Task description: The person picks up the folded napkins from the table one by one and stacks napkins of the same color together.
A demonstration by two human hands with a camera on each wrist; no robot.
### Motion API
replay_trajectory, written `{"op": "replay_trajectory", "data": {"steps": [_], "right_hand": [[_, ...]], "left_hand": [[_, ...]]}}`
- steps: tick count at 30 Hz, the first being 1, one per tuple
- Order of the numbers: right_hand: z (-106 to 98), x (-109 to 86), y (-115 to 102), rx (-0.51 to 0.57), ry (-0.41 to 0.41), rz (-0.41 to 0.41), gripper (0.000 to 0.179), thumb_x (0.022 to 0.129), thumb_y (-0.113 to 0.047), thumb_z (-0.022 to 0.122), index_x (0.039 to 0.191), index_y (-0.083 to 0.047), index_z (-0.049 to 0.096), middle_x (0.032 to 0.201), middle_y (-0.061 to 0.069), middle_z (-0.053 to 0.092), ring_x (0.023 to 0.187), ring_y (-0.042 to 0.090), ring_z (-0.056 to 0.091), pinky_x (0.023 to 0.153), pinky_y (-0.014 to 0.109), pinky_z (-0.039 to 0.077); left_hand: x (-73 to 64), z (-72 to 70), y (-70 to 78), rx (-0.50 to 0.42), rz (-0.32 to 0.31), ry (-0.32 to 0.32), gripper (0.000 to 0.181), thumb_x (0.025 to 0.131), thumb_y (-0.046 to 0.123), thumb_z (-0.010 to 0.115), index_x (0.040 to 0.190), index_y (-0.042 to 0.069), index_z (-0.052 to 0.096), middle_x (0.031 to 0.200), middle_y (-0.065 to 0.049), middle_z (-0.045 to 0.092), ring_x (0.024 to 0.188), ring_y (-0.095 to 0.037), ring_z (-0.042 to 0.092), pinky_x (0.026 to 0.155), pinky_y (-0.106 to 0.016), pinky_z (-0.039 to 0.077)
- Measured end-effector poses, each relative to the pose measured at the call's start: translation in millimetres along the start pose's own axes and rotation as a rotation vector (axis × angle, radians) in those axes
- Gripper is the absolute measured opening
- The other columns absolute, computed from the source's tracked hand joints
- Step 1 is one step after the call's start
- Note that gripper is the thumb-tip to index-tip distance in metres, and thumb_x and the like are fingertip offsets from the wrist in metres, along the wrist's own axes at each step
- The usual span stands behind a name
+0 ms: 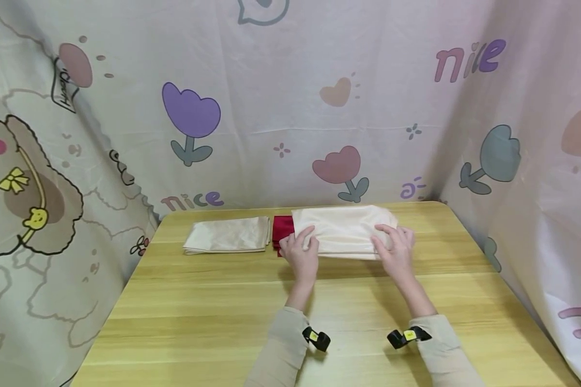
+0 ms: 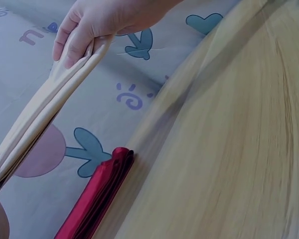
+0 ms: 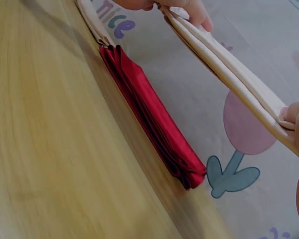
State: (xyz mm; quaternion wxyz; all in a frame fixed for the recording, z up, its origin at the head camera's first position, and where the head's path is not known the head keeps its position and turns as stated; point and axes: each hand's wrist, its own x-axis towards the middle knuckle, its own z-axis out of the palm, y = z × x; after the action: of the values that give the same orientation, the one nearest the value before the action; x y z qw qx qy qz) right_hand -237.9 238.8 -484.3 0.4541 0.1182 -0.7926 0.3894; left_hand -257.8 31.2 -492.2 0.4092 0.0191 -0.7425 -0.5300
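A folded cream satin cloth (image 1: 346,231) is held by both hands, raised above the table in the wrist views. My left hand (image 1: 301,255) pinches its left end between thumb and fingers; my right hand (image 1: 396,250) grips the right end the same way. Beneath the cream cloth lies a folded red satin cloth (image 3: 147,114), mostly hidden from the head camera, with its left end (image 1: 283,231) showing beside my left hand. From the right wrist, the cream cloth (image 3: 229,67) stretches nearly straight between the hands, apart from the red one.
Left of the red cloth, another folded cream cloth (image 1: 229,235) lies flat near the table's back edge. The wooden table (image 1: 198,312) meets a printed curtain (image 1: 266,107) at the back, with more curtain along both sides.
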Motion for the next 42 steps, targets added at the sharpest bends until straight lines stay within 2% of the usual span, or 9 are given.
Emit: {"op": "replay_trajectory", "data": {"steps": [4,12,16,23,27,32,38,42], "right_hand": [[7,0.7,-4,0.019,-0.016,-0.012,0.033,0.072,0.004,0.079,0.103,0.0,0.07,0.089,0.02,0.067,0.094,0.03,0.04,0.095,0.03,0.021],[20,1.0,-12,0.04,-0.027,-0.031,0.032,0.072,0.002,0.079,0.102,0.0,0.069,0.085,0.019,0.065,0.094,0.029,0.04,0.096,0.03,0.021],[27,1.5,-16,0.052,-0.024,-0.044,0.032,0.072,0.0,0.079,0.102,0.0,0.069,0.08,0.017,0.062,0.093,0.029,0.04,0.096,0.03,0.02],[39,0.4,-24,0.072,-0.018,-0.034,0.03,0.073,0.0,0.079,0.102,-0.002,0.069,0.079,0.014,0.061,0.092,0.029,0.04,0.095,0.028,0.021],[47,-1.1,-29,0.098,-0.016,-0.041,0.03,0.073,0.0,0.079,0.102,-0.001,0.069,0.08,0.015,0.062,0.092,0.029,0.039,0.094,0.027,0.021],[56,-2.2,-32,0.116,-0.004,-0.077,0.03,0.073,0.002,0.078,0.101,-0.001,0.069,0.078,0.014,0.061,0.091,0.031,0.039,0.093,0.028,0.021],[68,-1.6,-37,0.121,-0.016,-0.107,0.028,0.075,-0.002,0.077,0.101,-0.001,0.069,0.075,0.013,0.057,0.09,0.032,0.04,0.093,0.028,0.022],[76,-2.1,-39,0.127,-0.024,-0.117,0.028,0.075,-0.002,0.077,0.102,-0.002,0.069,0.073,0.011,0.055,0.09,0.031,0.04,0.092,0.031,0.023]], "left_hand": [[3.6,-6.3,-2.5,0.001,0.013,0.03,0.024,0.072,0.003,0.073,0.09,0.017,0.079,0.072,-0.008,0.057,0.089,-0.024,0.044,0.087,-0.041,0.029],[10.6,-18.4,-8.3,0.0,-0.029,0.048,0.023,0.072,0.004,0.072,0.09,0.016,0.079,0.072,-0.011,0.056,0.087,-0.026,0.044,0.089,-0.042,0.03],[14.2,-23.3,-10.9,-0.011,-0.046,0.062,0.023,0.073,0.003,0.072,0.09,0.016,0.079,0.071,-0.011,0.055,0.085,-0.022,0.041,0.087,-0.04,0.028],[20.6,-35.2,-13.5,-0.015,-0.1,0.056,0.024,0.074,0.004,0.073,0.093,0.017,0.078,0.081,-0.012,0.063,0.086,-0.018,0.038,0.084,-0.035,0.027],[24.3,-42.2,-17.3,-0.021,-0.112,0.05,0.024,0.075,0.004,0.073,0.094,0.018,0.078,0.08,-0.013,0.06,0.088,-0.019,0.038,0.084,-0.036,0.027],[28.3,-48.6,-23.9,-0.008,-0.105,0.068,0.024,0.074,0.004,0.073,0.094,0.018,0.079,0.081,-0.013,0.06,0.09,-0.02,0.04,0.085,-0.037,0.028],[36.1,-58.3,-28.2,0.018,-0.068,0.084,0.023,0.075,0.004,0.074,0.095,0.015,0.078,0.079,-0.014,0.06,0.089,-0.021,0.04,0.088,-0.039,0.028],[41.3,-65.5,-31.5,0.023,-0.079,0.077,0.022,0.077,0.004,0.074,0.096,0.014,0.078,0.08,-0.014,0.06,0.089,-0.018,0.038,0.087,-0.037,0.027]]}}
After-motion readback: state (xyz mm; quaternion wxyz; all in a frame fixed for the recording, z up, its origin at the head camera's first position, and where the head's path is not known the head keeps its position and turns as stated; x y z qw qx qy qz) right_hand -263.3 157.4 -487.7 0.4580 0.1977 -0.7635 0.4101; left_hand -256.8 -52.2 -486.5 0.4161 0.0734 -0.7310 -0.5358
